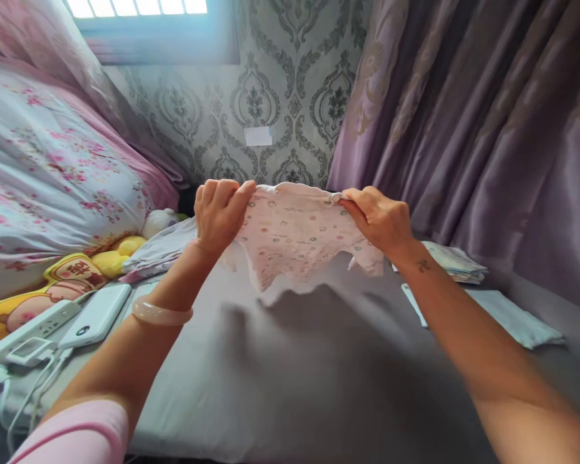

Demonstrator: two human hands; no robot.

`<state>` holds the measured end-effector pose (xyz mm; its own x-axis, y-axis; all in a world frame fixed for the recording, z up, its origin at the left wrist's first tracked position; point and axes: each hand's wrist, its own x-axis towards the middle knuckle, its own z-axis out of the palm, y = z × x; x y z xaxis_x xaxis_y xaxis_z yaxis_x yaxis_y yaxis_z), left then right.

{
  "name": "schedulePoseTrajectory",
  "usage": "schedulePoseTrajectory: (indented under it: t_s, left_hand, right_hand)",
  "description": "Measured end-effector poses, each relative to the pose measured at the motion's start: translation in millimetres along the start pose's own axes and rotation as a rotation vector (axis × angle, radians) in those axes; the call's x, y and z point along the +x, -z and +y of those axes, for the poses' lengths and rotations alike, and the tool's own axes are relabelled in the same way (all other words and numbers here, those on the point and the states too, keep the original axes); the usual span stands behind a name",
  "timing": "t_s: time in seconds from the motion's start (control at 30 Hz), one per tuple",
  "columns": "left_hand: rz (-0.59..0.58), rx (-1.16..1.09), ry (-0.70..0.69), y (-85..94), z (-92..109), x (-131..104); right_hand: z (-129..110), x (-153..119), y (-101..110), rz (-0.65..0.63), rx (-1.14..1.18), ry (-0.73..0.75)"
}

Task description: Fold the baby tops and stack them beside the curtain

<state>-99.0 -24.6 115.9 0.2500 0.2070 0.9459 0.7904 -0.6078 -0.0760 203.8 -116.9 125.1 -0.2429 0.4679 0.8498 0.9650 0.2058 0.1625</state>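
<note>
The grey fabric sheet (183, 386), spread flat, is taken as the reference for all positions. Held up over its far half is a thin pale pink garment (304, 235) printed with small coloured motifs and lettering. Its upper edge runs nearly level between the two hands; the body hangs down and ends in an uneven lower edge. Whether any part of it touches the sheet cannot be determined.

The left hand (222, 216) is closed on the garment's upper left corner, knuckles upward. A pale translucent bangle (162, 314) is on that forearm, with a light pink sleeve (84, 428) below it. The right hand (379, 219) pinches the upper right corner, thumb beneath; a small dark mark shows on the wrist.

On the left side of the sheet: a long white plastic power strip (53, 321), a white rectangular power bank (99, 314) beside it, and white cables (41, 386) trailing toward the near edge. Beyond these lie a yellow plush toy (120, 254) and a crumpled pale grey cloth (167, 248). White bedding with pink flowers (62, 161) is heaped past the left edge.

On the right side of the sheet: a stack of folded light-coloured cloths (454, 263) and, nearer, a folded pale blue cloth (510, 316). Purple patterned curtains (444, 116) hang beyond.
</note>
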Motion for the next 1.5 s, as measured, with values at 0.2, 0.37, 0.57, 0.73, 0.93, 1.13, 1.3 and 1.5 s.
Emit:
schedulePoseTrajectory:
  t_s: [0.2, 0.37, 0.57, 0.73, 0.93, 1.13, 1.3, 1.5]
  left_hand:
    - [0.162, 0.109, -0.215, 54.3, 4, -2]
    - [0.219, 0.009, -0.275, 103.4, 22, 8]
    - [-0.397, -0.26, 0.044, 59.5, 19, -1]
    - [-0.896, -0.466, 0.372, -45.9, 2, -74]
    - [-1.044, -0.427, 0.577, -103.8, 14, -142]
    - [-1.028, -0.402, 0.608, -122.4, 13, -162]
    - [-1.003, -0.358, 0.599, -143.1, 4, -169]
    - [-0.991, -0.327, 0.526, -172.0, -12, -163]
  right_hand:
    - [-24, -2, 64, 0.007, 0.161, 0.069]
    - [-32, 4, 112, -0.174, 0.382, -0.075]
    - [-6, -5, 57, -0.641, 0.69, -0.252]
    - [2, -56, -48, -0.9, 0.552, -0.362]
    - [-14, -113, -113, -1.029, 0.28, -0.415]
    - [-16, -131, -135, -1.003, 0.322, -0.356]
    - [-12, -134, -156, -0.968, 0.332, -0.417]
    - [-7, -126, -181, -0.967, 0.32, -0.451]
